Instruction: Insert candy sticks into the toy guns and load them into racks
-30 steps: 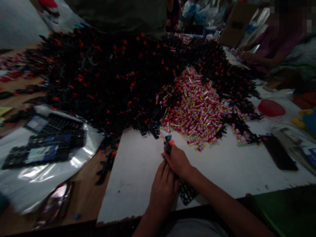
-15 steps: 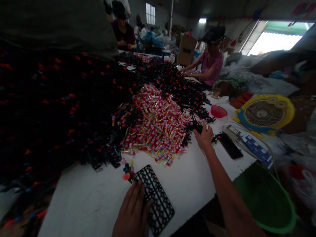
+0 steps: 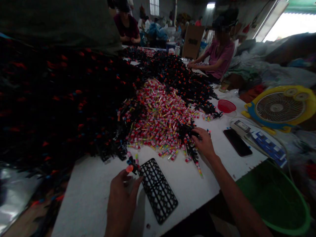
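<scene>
My left hand (image 3: 123, 194) is beside the black plastic grid tray (image 3: 159, 191), with thumb and fingers apart and the thumb near its left edge. Just beyond those fingers lies a small black piece with an orange round end (image 3: 129, 169), next to small candy-like tubes. My right hand (image 3: 204, 143) curls its fingers around black plastic toy pieces (image 3: 189, 131) at the right edge of a heap of pink-and-yellow wrapped tubes (image 3: 160, 115). Which pieces it grips is partly hidden. Some black pieces and a tube trail below that hand.
A huge heap of black pieces with orange tips (image 3: 61, 108) rises on the left. On the right are a phone (image 3: 237, 142), a power strip (image 3: 240, 126), a red basket (image 3: 226, 106), a yellow fan (image 3: 278, 107) and a green tub (image 3: 276, 197). Co-workers (image 3: 219, 56) sit beyond.
My right hand has moved left toward the tube heap, bringing black pieces with it. My left hand has lifted off the tray, its fingers now parted. The view has shifted slightly.
</scene>
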The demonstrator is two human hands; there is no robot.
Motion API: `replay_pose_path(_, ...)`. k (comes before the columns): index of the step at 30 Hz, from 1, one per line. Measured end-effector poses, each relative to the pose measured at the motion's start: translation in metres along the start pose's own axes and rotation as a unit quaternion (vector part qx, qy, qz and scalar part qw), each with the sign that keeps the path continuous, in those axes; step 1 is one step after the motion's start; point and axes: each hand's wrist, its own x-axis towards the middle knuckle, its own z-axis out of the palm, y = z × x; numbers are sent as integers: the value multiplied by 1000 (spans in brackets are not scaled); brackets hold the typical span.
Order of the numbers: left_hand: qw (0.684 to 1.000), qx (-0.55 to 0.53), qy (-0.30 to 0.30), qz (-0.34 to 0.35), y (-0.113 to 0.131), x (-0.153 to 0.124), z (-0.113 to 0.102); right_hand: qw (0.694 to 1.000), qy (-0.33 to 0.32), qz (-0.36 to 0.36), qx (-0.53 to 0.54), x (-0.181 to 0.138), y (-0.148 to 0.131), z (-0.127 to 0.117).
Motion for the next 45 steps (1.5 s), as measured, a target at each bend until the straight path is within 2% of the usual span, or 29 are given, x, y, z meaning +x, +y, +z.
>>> replay_pose_path(2, 999, -35, -38, 0, 2, 11, 4, 999, 4, 29, -23, 4, -12, -11)
replay_pose_path(3, 997, -52, -55, 7, 2, 16, 6, 998, -15, 52, -42, 5, -19, -19)
replay_pose_path(5, 995, -68, -76, 14, 2, 22, 11, 983, -102, 105, -107, 1, -33, -35)
replay_pose_path(8, 995, -54, -80, 14, 1, 24, 17, 930, -264, 163, -195, -24, -47, -56)
replay_pose_path(11, 997, -43, -60, 27, -1, 21, 20, 904, -346, 171, -187, -57, -51, -64)
replay_pose_path(13, 997, -35, -44, 46, -1, 18, 22, 909, -341, 181, -158, -72, -53, -62)
replay_pose_path(15, 997, -25, -31, 67, -1, 16, 24, 926, -303, 204, -97, -76, -60, -55)
replay_pose_path(18, 995, -10, -30, 95, -1, 14, 27, 936, -249, 232, 94, -65, -88, -31)
replay_pose_path(21, 991, 5, -44, 124, -1, 14, 29, 893, -246, 216, 310, -52, -124, 13)
replay_pose_path(23, 989, 17, -47, 137, -1, 14, 30, 866, -259, 185, 387, -48, -141, 44)
replay_pose_path(24, 989, 21, -48, 141, -1, 13, 30, 863, -263, 170, 398, -48, -145, 58)
replay_pose_path(26, 988, 26, -47, 145, -1, 12, 31, 876, -265, 144, 377, -48, -149, 76)
replay_pose_path(28, 988, 25, -43, 148, -1, 11, 32, 897, -261, 127, 334, -50, -149, 82)
replay_pose_path(30, 988, 23, -38, 148, -2, 10, 32, 902, -262, 128, 318, -51, -148, 79)
replay_pose_path(34, 986, 20, -58, 153, -4, 9, 30, 874, -285, 169, 357, -56, -148, 67)
replay_pose_path(36, 983, 21, -71, 167, -6, 9, 29, 871, -279, 181, 361, -60, -148, 64)
replay_pose_path(40, 981, 29, -71, 177, -8, 7, 28, 883, -262, 159, 355, -68, -150, 62)
replay_pose_path(45, 982, 20, -78, 174, -7, 8, 27, 932, -247, 94, 248, -71, -156, 65)
